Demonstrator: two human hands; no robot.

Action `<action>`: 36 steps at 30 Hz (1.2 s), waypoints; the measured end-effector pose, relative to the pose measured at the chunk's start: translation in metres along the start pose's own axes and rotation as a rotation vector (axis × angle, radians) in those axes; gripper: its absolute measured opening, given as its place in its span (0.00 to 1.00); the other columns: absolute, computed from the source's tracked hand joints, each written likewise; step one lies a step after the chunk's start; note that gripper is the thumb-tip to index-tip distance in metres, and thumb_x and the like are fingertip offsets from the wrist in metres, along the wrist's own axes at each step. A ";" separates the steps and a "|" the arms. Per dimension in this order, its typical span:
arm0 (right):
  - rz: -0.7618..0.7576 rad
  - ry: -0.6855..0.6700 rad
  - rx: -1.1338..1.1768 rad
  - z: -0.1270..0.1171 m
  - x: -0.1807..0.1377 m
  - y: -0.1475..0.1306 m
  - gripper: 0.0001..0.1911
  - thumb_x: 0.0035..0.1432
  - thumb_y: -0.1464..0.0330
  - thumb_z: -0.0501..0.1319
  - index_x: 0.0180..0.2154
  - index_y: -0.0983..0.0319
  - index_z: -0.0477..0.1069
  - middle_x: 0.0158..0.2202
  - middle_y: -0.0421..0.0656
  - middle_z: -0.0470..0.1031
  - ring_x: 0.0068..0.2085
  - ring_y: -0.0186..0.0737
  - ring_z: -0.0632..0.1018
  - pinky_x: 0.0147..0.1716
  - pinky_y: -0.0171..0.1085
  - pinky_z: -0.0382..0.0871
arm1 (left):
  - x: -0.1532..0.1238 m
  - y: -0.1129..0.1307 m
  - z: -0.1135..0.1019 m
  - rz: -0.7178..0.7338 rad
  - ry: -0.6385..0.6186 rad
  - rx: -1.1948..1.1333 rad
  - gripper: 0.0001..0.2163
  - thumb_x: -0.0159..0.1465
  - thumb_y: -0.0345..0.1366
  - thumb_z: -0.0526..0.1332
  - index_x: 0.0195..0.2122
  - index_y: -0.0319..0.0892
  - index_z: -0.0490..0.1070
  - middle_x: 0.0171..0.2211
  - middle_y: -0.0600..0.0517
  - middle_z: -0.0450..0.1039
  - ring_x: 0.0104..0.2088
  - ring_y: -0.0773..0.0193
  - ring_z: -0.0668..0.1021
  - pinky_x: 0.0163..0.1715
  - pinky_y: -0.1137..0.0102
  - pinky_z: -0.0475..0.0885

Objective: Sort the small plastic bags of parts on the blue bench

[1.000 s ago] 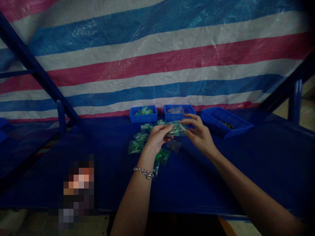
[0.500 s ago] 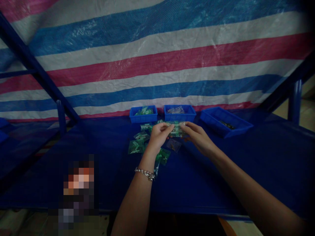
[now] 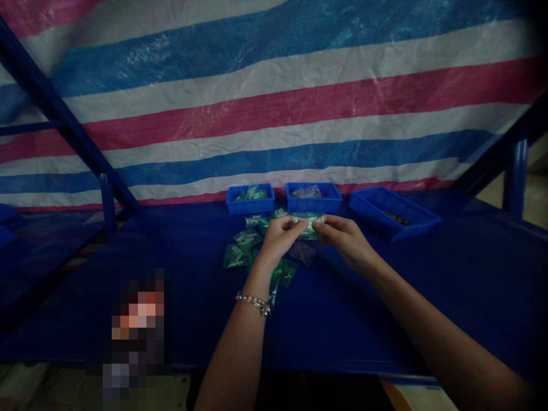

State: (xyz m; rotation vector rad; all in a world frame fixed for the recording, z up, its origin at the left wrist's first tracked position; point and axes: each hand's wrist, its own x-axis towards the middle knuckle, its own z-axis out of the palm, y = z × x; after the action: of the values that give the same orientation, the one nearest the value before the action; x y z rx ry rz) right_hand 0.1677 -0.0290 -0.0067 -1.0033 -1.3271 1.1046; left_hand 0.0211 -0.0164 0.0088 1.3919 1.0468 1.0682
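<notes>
"Step in hand, would you say?"

"Two-handed handling, I'm judging: the left hand point(image 3: 278, 237) and right hand point(image 3: 349, 240) are holding a flat, clear, pale-green-tinged plastic packet point(image 3: 310, 231) between them."

"How are the fingers standing?"

"Both thumbs are pressing on its near face, pinching it against the fingers behind (those are mostly hiding, so I'm not telling you how they're curling)."

"Where is it, and which way is it pointing?"

"It's sitting in front of the rectangular blue plastic bin point(image 3: 314, 204) in the middle, near the small, flat green plastic packets point(image 3: 237, 256) that are lying on the smooth dark-blue table point(image 3: 342, 319). Its long axis is apparently running left to right, hand to hand; which edge is its mouth, I can't tell."

"And the next move?"

"Probably it's calling for even thumb pressure, so the thin film isn't buckling or slipping."
</notes>
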 end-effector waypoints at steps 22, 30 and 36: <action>-0.003 -0.007 -0.035 0.000 -0.001 0.000 0.13 0.47 0.60 0.62 0.31 0.63 0.73 0.23 0.39 0.68 0.24 0.31 0.65 0.22 0.32 0.57 | 0.004 -0.005 -0.001 0.071 -0.037 -0.030 0.08 0.51 0.36 0.61 0.24 0.36 0.69 0.23 0.52 0.68 0.23 0.72 0.67 0.25 0.74 0.59; -0.011 -0.003 -0.032 -0.001 0.000 0.002 0.15 0.46 0.59 0.62 0.32 0.63 0.73 0.25 0.40 0.70 0.24 0.31 0.65 0.22 0.32 0.57 | 0.008 -0.013 -0.003 0.108 -0.041 0.024 0.10 0.51 0.38 0.62 0.21 0.36 0.66 0.22 0.52 0.67 0.24 0.71 0.67 0.27 0.74 0.62; -0.008 0.008 -0.035 0.000 -0.001 0.000 0.14 0.46 0.59 0.62 0.31 0.63 0.73 0.25 0.40 0.70 0.25 0.31 0.66 0.22 0.32 0.57 | 0.010 -0.016 -0.002 0.134 -0.038 0.044 0.11 0.50 0.39 0.62 0.22 0.35 0.67 0.23 0.51 0.68 0.26 0.69 0.69 0.28 0.72 0.64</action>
State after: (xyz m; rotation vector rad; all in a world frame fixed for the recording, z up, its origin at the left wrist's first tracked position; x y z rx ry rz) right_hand 0.1678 -0.0295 -0.0069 -1.0267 -1.3472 1.0735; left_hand 0.0203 -0.0047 -0.0068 1.5295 0.9653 1.1171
